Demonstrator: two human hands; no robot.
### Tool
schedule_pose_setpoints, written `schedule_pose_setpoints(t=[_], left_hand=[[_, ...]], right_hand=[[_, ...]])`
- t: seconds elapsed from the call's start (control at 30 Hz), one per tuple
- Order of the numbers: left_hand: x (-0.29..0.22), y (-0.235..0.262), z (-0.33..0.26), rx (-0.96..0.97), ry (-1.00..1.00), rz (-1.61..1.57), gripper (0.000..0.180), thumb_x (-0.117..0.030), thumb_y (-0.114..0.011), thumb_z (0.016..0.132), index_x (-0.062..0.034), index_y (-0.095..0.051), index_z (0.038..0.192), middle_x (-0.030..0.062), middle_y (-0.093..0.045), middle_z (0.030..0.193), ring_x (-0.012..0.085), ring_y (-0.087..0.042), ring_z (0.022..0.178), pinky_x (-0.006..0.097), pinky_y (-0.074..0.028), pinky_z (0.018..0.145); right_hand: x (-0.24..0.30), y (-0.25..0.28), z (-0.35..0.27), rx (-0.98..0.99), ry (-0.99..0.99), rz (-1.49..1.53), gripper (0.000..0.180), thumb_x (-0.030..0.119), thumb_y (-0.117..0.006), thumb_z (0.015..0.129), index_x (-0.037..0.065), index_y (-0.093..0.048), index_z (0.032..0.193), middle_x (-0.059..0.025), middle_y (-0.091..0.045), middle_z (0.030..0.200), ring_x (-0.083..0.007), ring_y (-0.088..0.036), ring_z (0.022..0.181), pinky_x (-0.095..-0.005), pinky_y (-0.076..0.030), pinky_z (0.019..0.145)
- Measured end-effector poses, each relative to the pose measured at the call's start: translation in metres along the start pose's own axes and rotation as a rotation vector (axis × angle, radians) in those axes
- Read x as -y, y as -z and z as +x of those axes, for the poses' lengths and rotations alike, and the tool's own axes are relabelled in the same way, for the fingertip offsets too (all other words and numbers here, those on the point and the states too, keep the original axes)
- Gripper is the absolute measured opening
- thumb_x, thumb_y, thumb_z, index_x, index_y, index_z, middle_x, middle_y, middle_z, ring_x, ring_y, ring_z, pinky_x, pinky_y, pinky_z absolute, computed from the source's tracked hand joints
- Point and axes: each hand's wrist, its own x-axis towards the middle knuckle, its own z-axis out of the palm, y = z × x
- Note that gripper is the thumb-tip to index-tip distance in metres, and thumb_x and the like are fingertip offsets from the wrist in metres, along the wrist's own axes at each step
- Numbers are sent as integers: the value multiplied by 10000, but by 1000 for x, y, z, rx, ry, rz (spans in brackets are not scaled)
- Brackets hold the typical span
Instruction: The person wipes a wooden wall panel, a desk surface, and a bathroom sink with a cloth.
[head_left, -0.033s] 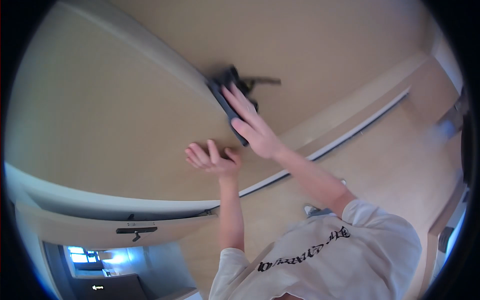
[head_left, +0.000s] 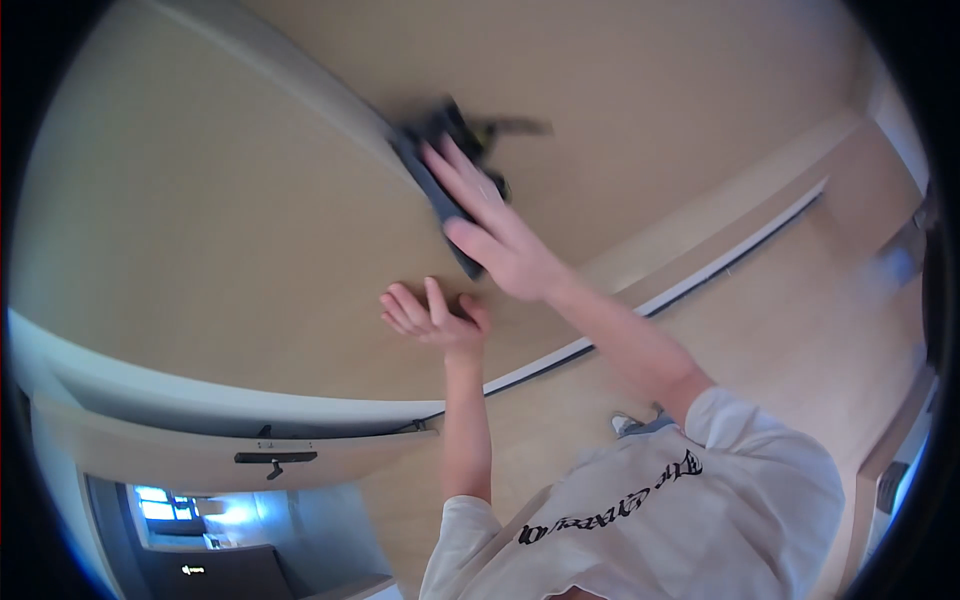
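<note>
- The black fixture [head_left: 428, 188] is blurred and partly hidden by the right hand [head_left: 500, 235].
- The pale shirt [head_left: 660, 500] runs off the lower edge.
- One shoe [head_left: 622, 423] shows only partly.

The long fitting [head_left: 434, 195] under the right hand [head_left: 503, 238] is black to dark grey. Around this grip spreads a plain tan panel [head_left: 250, 230]; below it is an off-white T-shirt [head_left: 710, 525] with black lettering [head_left: 612, 507], and down-left, a black lever handle [head_left: 276, 459] on a beige door [head_left: 370, 456].
</note>
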Motion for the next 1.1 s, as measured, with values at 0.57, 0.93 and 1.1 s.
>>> schedule_pose_setpoints(t=[0.57, 0.93, 1.1], left_hand=[[-4, -7, 1, -20, 50, -52, 465, -274, -435, 932, -55, -459, 1341, 278, -343, 1481, 457, -252, 1412, 554, -141, 1163], [-32, 7, 6, 3, 180, -201, 545, -251, -515, 936, -46, -357, 1415, 269, -254, 1516, 457, -238, 1406, 618, -196, 1121], [-138, 14, -31, 201, 249, -654, 565, -174, -534, 914, -22, -334, 1420, 268, -256, 1516, 459, -267, 1398, 601, -186, 1129]], right_hand=[[-42, -6, -111, -85, -335, -428, 699, 365, -655, 867, 44, -409, 1438, -301, -373, 1433, -459, -393, 1278, -472, -347, 1065], [-105, 44, -240, 278, -486, -648, 457, 317, -666, 842, 102, -608, 1241, -172, -577, 1163, -353, -554, 1073, -426, -446, 927], [-108, 97, -249, 265, -440, -1102, 304, 136, -708, 684, 121, -687, 988, -65, -586, 973, -245, -568, 954, -385, -448, 835]])
